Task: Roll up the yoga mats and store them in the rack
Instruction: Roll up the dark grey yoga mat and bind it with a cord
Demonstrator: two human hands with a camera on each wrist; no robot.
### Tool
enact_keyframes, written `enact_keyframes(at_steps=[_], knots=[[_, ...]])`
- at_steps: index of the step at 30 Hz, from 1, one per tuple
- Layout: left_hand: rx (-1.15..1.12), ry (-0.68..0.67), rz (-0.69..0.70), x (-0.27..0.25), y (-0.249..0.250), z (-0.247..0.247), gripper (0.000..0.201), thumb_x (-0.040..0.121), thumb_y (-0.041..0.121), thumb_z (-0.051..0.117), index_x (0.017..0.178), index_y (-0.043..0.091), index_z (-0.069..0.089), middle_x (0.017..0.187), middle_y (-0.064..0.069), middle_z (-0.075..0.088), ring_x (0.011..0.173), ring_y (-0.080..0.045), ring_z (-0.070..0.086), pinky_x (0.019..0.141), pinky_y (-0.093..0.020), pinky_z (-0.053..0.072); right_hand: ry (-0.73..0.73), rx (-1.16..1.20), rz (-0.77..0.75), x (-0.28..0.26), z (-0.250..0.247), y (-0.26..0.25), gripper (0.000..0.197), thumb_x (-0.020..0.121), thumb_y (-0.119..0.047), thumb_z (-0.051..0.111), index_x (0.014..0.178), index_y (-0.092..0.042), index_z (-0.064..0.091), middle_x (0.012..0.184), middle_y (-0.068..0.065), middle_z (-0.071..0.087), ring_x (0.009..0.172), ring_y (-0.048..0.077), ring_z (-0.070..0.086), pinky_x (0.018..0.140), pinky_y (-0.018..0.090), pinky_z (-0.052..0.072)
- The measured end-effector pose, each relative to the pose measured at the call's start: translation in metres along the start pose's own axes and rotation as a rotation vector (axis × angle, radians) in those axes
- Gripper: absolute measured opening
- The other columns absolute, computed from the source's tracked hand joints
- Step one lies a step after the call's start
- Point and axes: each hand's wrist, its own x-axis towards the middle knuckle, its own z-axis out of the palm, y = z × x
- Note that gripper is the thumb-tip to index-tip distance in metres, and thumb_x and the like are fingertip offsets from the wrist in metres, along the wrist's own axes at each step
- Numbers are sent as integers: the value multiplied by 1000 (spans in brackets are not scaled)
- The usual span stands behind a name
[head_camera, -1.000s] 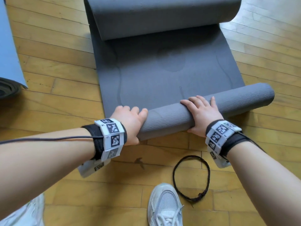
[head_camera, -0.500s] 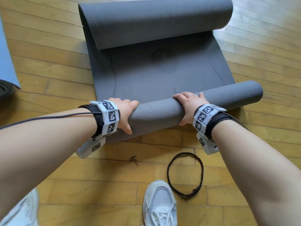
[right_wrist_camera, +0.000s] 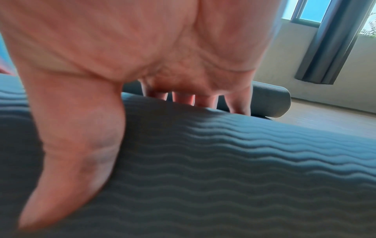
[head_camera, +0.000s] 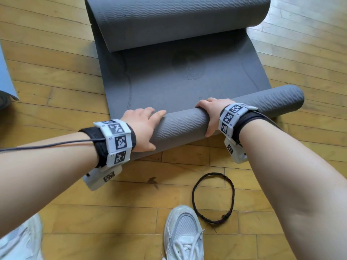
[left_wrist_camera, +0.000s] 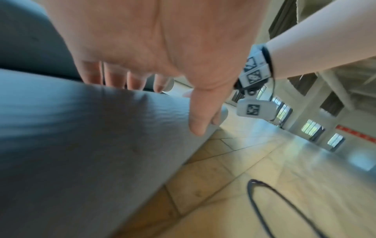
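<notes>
Head view: you are wrapping your left hand point(head_camera: 142, 128) and right hand point(head_camera: 211, 114) around the grey yoga mat's point(head_camera: 187, 126) near roll. Most is lying unrolled; racking is waiting.

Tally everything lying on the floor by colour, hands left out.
Grey: 1, the half-rolled mat
Blue: 1, a mat edge
Black: 1, the cord loop
White: 2, the shoes
Total: 5

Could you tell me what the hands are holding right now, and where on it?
Both hands, left and right, grip the rolled near end of the grey yoga mat.
</notes>
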Motion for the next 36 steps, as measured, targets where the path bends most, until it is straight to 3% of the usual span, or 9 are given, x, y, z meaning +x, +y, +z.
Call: enact_keyframes(at_steps=[3,5,7,11,14,17,21,26,36], knots=[[-10,10,-76,-8,20,11,102,83,64,53,151,20,-9,159,-8,2,145,-26,9,117,-40,12,-46,-2,11,5,-7,-2,100,57,-43,86,139,-34,31,130,-2,45,116,28,51,98,50,43],[0,-34,-131,-8,26,20,113,80,68,55,149,19,-20,159,-8,-11,147,-27,-5,119,-46,0,-27,20,18,7,-3,-1,107,58,-42,86,145,-35,23,138,0,39,128,29,42,111,55,27],[47,-41,-156,-5,26,25,123,75,69,61,147,18,-26,158,-11,-14,146,-32,-9,117,-52,-5,63,99,45,3,5,3,116,59,-39,87,150,-35,14,148,3,28,138,29,28,117,50,12],[100,-29,-180,1,23,20,131,68,65,71,147,19,-24,156,-15,-1,144,-34,3,116,-48,4,226,182,94,-11,19,16,108,66,-50,81,150,-31,15,151,5,23,141,25,20,118,39,10],[111,-14,-199,4,21,18,127,70,62,71,148,22,-21,153,-16,8,137,-33,18,112,-44,16,210,114,74,-10,27,22,107,68,-58,76,150,-31,12,156,5,15,146,21,8,119,41,-1],[107,10,-183,5,16,13,117,73,55,69,149,24,-15,148,-12,21,129,-30,31,107,-40,24,150,-24,78,-4,29,20,121,65,-54,81,151,-32,-1,160,5,2,148,25,-6,119,45,-5],[76,33,-123,9,4,2,111,72,51,70,149,24,-5,137,-6,38,120,-27,43,100,-38,33,191,-103,78,3,26,22,120,64,-38,85,150,-32,0,157,6,13,147,29,5,119,46,3],[114,35,-70,1,-5,-4,108,74,49,69,150,24,-4,138,-4,39,119,-25,44,100,-37,34,272,-156,60,-4,22,12,103,66,-33,79,145,-29,14,141,3,36,132,25,33,114,43,24],[221,-26,36,-22,-29,8,112,73,57,67,149,25,-9,143,0,33,124,-22,40,103,-35,34,248,-108,76,-30,51,-23,99,70,-36,73,146,-29,11,143,3,34,133,27,32,113,46,25]])
